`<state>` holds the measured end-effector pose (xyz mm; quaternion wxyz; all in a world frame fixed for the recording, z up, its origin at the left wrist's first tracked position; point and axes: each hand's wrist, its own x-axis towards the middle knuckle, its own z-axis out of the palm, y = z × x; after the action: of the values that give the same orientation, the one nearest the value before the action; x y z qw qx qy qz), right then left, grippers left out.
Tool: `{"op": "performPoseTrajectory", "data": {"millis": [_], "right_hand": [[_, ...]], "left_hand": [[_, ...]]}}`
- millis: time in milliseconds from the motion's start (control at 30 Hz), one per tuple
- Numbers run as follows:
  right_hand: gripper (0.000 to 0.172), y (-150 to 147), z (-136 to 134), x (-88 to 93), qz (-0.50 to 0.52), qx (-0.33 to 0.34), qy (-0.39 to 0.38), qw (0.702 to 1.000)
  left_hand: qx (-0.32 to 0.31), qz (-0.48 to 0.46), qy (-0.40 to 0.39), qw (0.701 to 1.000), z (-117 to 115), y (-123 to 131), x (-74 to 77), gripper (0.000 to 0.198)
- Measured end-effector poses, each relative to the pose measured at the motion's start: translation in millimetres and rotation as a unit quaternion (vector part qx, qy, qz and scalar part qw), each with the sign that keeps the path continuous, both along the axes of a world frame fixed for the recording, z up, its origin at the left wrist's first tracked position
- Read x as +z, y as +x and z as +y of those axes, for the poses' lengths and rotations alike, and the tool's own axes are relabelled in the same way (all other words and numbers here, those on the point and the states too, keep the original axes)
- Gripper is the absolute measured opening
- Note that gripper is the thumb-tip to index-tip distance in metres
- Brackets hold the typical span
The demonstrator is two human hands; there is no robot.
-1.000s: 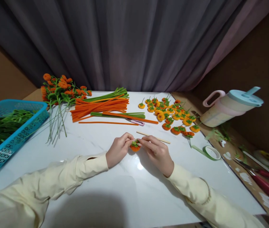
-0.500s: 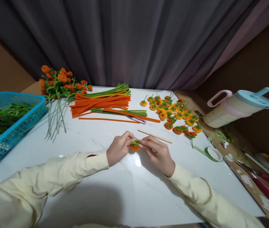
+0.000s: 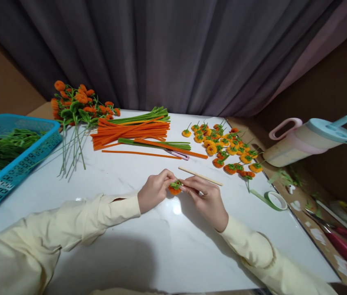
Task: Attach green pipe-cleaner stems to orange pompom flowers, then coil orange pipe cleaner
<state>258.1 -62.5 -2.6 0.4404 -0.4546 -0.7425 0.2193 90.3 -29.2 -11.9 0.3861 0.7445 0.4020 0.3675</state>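
Note:
Between my two hands, just above the table, is a small orange pipe-cleaner flower (image 3: 175, 190) with a green top facing up. My left hand (image 3: 154, 191) pinches it from the left with thumb and forefinger. From the other side my right hand (image 3: 206, 200) closes its fingertips on the green part. Just beyond the right hand lies a thin wooden stick (image 3: 200, 176). Farther back are a pile of orange pipe cleaners (image 3: 133, 130), some green pipe cleaners (image 3: 158, 114) and a pink clip-like tool (image 3: 180, 155).
Several orange and yellow flower heads (image 3: 212, 150) cover the back right, near a roll of green tape (image 3: 276, 200). A tumbler (image 3: 305, 141) and red-handled pliers (image 3: 345, 248) lie beyond the right edge. Finished-looking stemmed flowers (image 3: 81, 98) and a blue basket (image 3: 23, 172) of green leaves occupy the left.
Both hands keep hold of the orange flower in nearly the same spot. The fingers have shifted slightly around its green top, and the camera view has moved a little.

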Motion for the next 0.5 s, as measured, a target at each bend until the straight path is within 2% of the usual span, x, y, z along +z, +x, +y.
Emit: {"op": "performPoseTrajectory", "data": {"millis": [233,500], "right_hand": [[0.017,-3.6,-6.9,-0.8,-0.057,-0.056,0.039,0.996],[0.021,-2.7,-7.9,-1.9,-0.160,-0.055,0.098,0.981]], "left_hand": [[0.006,0.006,0.000,1.000,0.1,0.4,-0.1,0.010],[0.012,0.025,0.015,1.000,-0.5,-0.3,-1.5,0.011]]}}
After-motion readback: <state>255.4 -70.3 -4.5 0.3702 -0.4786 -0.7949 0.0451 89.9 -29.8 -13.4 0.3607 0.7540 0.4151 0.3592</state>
